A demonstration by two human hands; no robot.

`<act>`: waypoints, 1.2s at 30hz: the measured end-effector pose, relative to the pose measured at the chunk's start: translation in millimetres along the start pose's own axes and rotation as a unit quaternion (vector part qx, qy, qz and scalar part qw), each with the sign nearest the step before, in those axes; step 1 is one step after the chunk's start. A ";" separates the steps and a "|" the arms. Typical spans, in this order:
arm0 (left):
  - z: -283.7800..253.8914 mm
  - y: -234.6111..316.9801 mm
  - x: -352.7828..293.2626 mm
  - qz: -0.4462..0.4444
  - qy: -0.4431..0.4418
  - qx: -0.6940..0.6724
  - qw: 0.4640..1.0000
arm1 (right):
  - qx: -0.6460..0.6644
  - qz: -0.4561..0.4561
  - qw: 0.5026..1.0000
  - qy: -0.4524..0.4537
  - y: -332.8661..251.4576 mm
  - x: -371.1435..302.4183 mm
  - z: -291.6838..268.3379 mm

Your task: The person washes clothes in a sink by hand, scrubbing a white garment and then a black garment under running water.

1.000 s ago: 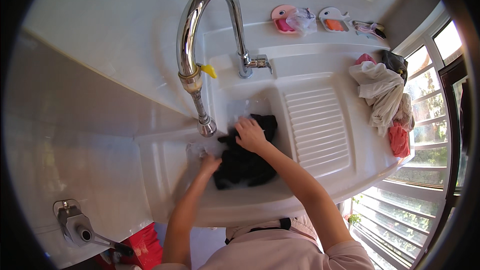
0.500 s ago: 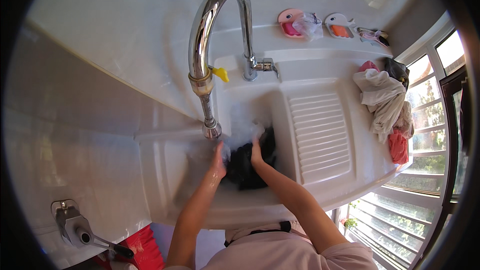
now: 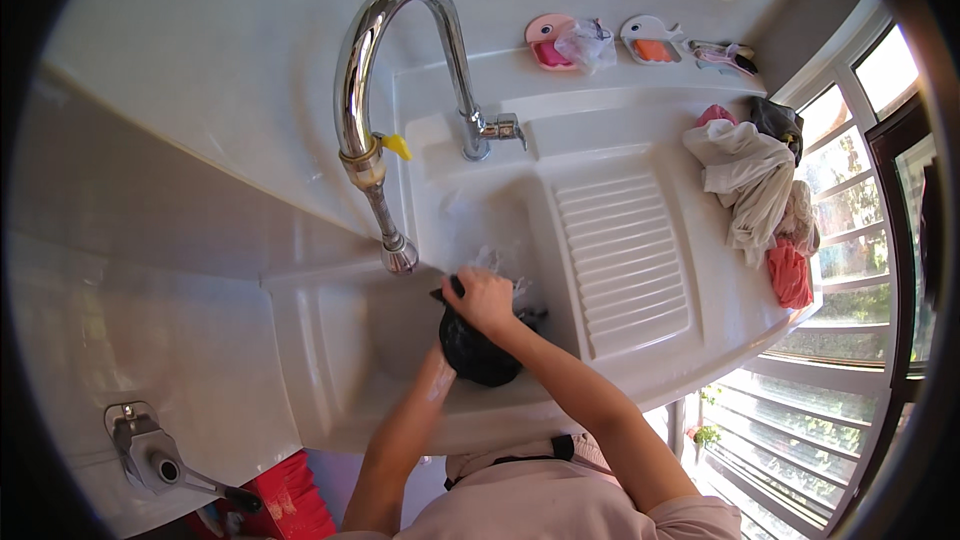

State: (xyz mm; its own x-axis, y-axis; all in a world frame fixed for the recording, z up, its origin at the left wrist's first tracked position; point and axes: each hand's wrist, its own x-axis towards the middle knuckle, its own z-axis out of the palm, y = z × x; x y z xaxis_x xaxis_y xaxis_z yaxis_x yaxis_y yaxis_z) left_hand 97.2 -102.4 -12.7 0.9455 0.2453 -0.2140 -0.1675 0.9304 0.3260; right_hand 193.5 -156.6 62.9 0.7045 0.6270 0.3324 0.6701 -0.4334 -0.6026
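A bunched black cloth, wet-looking, is lifted in the white basin. From above, my right hand is closed round its upper part, and a dark end pokes out beside the thumb. At the cloth's lower left is my left hand, where only the wrist and the edge of the hand show; its fingers are hidden behind the cloth. Foamy water shows just past the right hand. Close to the upper left of the hands hangs the spout of a chrome faucet.
Right of the basin is a ribbed washboard. A pile of white, black and coral clothes lies farther right, by a window. Along the back ledge sit a pink soap dish and a white one. A lever fitting is at lower left.
Both hands were apart at the black cloth lying low in the basin. Now the right hand grips it on top, the left is behind it, and the cloth is gathered and raised.
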 end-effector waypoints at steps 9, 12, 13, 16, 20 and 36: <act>-72.7 55.1 -31.8 0.025 0.338 0.288 0.896 | -0.200 0.031 0.973 -0.109 54.6 -7.6 12.6; -49.0 10.9 -18.5 -0.033 0.296 0.550 0.781 | -0.166 -0.015 0.938 -0.304 80.4 -25.4 35.7; -55.9 19.9 -18.8 -0.066 0.321 0.561 0.760 | -0.140 -0.043 0.940 -0.309 90.7 -27.4 37.4; -68.0 41.8 -17.0 -0.095 0.485 0.512 0.702 | -0.164 0.077 0.943 -0.281 102.8 -31.3 43.9; -64.1 25.3 -1.8 0.002 0.543 0.479 0.689 | -0.219 -0.021 0.933 -0.283 126.8 -55.2 88.7; 9.0 6.2 20.9 -0.022 0.084 -0.055 0.995 | 0.139 0.014 0.975 -0.171 -45.3 -44.8 -29.8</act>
State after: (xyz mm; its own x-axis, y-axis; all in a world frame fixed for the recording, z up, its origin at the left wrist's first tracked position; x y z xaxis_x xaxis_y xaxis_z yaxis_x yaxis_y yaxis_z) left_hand 118.4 -93.9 -6.9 0.8944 0.2364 -0.3797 -0.1646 0.9633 0.2121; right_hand 138.6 -184.3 97.0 0.5704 0.8175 0.0792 0.5285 -0.2915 -0.7973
